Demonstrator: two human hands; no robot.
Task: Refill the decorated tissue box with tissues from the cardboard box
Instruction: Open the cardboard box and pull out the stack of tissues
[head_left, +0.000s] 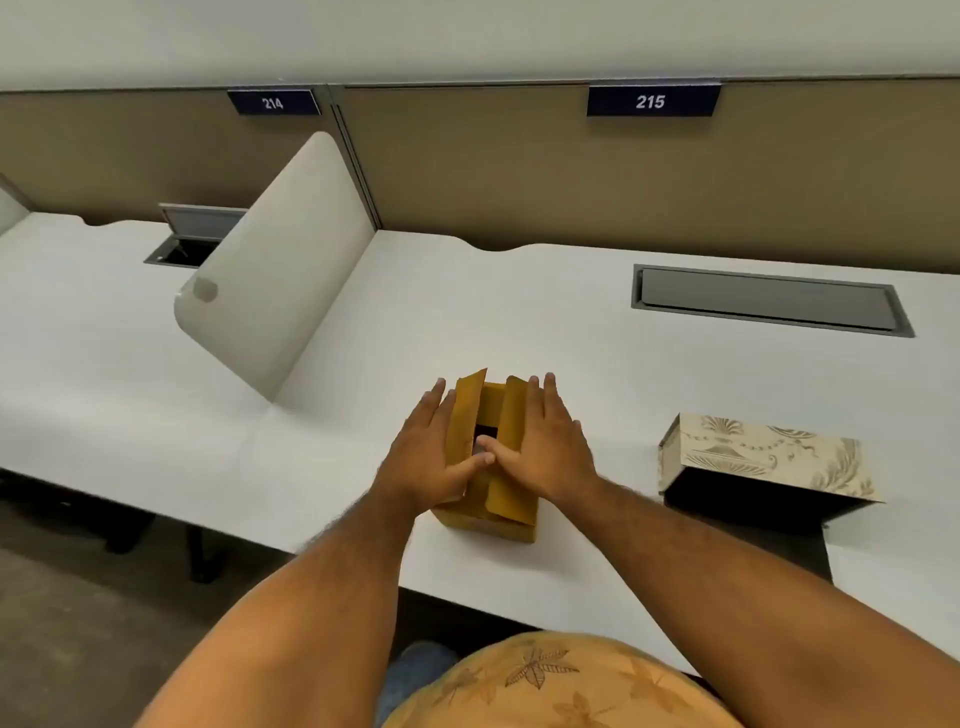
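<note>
Head view, near to far. At 6 o'clock, nearest my camera, I see the person's patterned orange shirt (550, 686), with both bare forearms running up from it toward the centre of the white desk (597, 395).

At centre stands the cardboard box (493, 525), small and brown, close to the desk's near edge. Its top flaps are partly raised, and a dark gap shows between them. I cannot make out any tissues inside.

The left hand (431, 457) lies flat against the box's left flap, at 9 o'clock of the box; its fingers are extended and held close together, and its thumb reaches toward the middle gap. The right hand (545, 452) lies flat on the right flap, at 3 o'clock of the box; its fingers are also straight and close together, with the thumb angled inward. The two thumbs meet or nearly meet over the gap; I cannot tell whether they touch. Neither hand pinches anything.

At 3 o'clock of the cardboard box, well apart from it, the decorated tissue box (769, 457) lies on the desk, cream with a pale ornamental print, its dark open side facing me.

Farther off, at 1 o'clock, a closed grey cable hatch (769, 301) sits flush in the desk. At 10 o'clock a white divider panel (280, 265) rises between the seats. A tan partition at 12 o'clock carries number plates 214 (272, 102) and 215 (650, 101).
</note>
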